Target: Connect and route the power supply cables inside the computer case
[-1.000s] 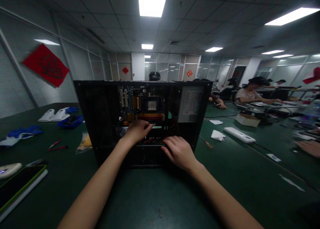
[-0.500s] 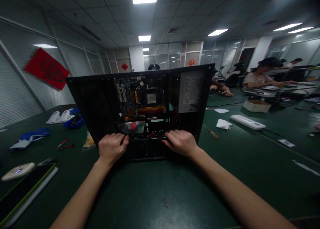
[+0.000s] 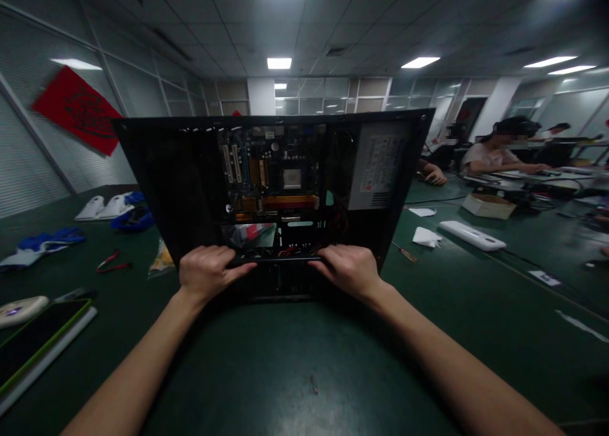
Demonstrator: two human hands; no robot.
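Observation:
A black computer case [image 3: 164,188] stands upright on the green table [image 3: 266,353], its open side facing me. My left hand [image 3: 207,271] is closed over the crossbar [image 3: 285,259] in its lower part, thumb stretched along the bar. On the same bar, farther right, my right hand [image 3: 349,268] is wrapped with its thumb in front. Inside the case are a motherboard [image 3: 271,169] with a bare silver processor [image 3: 292,179], and a grey power supply [image 3: 373,169] at the upper right. Cables [image 3: 290,252] lie behind the bar. Through the frame shows a plastic bag [image 3: 250,233].
At left lie red-handled pliers [image 3: 114,263], blue-and-white gloves [image 3: 47,242], a phone [image 3: 42,341] and a bag with yellow contents [image 3: 162,261]. At right are a screwdriver [image 3: 405,252], a white power strip [image 3: 471,235] and a cardboard box [image 3: 489,204]. Another person [image 3: 504,147] sits beyond.
The case appears slightly larger and higher, its top edge nearer me. My left thumb has stretched out along the bar. Both hands keep their grip, and the view has shifted a little.

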